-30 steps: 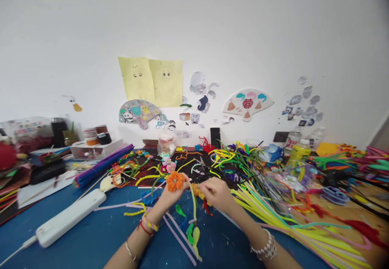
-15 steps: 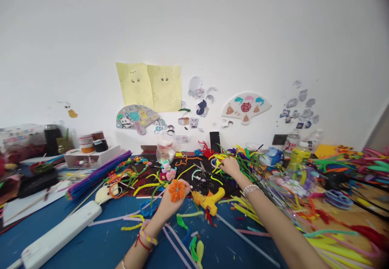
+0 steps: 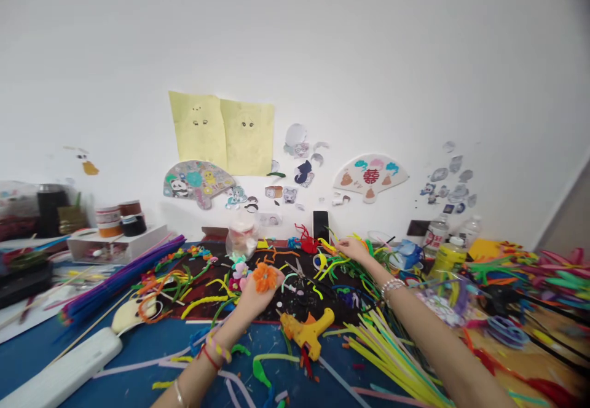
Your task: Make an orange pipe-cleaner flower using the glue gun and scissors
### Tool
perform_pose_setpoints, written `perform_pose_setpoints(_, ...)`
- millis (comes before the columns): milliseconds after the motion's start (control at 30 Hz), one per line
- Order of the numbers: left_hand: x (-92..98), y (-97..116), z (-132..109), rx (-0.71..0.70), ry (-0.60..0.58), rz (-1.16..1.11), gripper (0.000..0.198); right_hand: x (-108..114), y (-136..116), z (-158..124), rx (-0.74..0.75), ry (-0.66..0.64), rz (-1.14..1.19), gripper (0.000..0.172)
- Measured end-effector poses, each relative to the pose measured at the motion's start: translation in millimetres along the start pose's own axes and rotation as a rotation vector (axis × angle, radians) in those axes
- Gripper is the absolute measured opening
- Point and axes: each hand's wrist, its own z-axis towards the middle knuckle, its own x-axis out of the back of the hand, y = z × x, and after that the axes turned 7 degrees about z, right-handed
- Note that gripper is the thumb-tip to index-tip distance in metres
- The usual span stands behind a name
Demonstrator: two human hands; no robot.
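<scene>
My left hand is closed around an orange fuzzy pipe-cleaner flower, its petals facing up. Pink and mint flowers sit just behind that hand. My right hand reaches to the back of the table, its fingers pinched together at a heap of green and yellow pipe cleaners. What the fingertips hold is too small to make out. A yellow hot glue gun lies in front, between my forearms. Scissors rest on the dark mat between my hands.
Loose yellow pipe cleaners fan out beneath my right forearm. A white power strip lies at the front left, near a purple and blue bundle. Bottles stand at the back right. A lidded jar is near the wall.
The view has shifted, so the table's contents sit lower. Both hands have moved a little farther back over the table; my left hand keeps the orange flower.
</scene>
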Motion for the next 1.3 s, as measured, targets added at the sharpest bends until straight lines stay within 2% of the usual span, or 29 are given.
perform_pose_setpoints(100, -22.7, 14, 50, -0.053, -0.098, 0.044, 0.013, 2, 7, 5, -0.013, -0.017, 0.106, 0.027)
perform_pose_setpoints(267, -95.5, 25, 121, -0.026, -0.255, 0.187, 0.022, -7, 18, 11, 0.007, -0.05, 0.251, 0.026)
perform_pose_setpoints(400, -150.3, 18, 149, 0.039, -0.347, 0.285, 0.032, -11, 28, 11, 0.03, -0.059, 0.3, 0.025)
perform_pose_setpoints(467, -169.5, 13, 157, 0.065, -0.373, 0.311, 0.032, -10, 34, 9, 0.034, -0.051, 0.304, 0.025)
perform_pose_setpoints(567, -188.8, 6, 163, 0.086, -0.404, 0.333, 0.032, -9, 41, 5, 0.031, -0.036, 0.298, 0.024)
perform_pose_setpoints(700, -200.0, -1, 166, 0.089, -0.421, 0.366, 0.032, -13, 46, -1, 0.025, -0.032, 0.294, 0.024)
perform_pose_setpoints(867, -199.5, -5, 165, 0.059, -0.454, 0.422, 0.032, -18, 46, -2, 0.029, -0.048, 0.258, 0.025)
perform_pose_setpoints(1000, -198.5, -7, 162, 0.055, -0.484, 0.484, 0.032, -17, 47, -2, 0.011, -0.057, 0.14, 0.026)
perform_pose_setpoints(1167, -193.9, -9, 161, 0.074, -0.435, 0.579, 0.031, -21, 52, -10, -0.025, -0.122, -0.052, 0.025)
perform_pose_setpoints(1300, -182.1, -15, 159, 0.039, -0.376, 0.62, 0.029, -30, 55, -15, -0.061, -0.096, -0.175, 0.027)
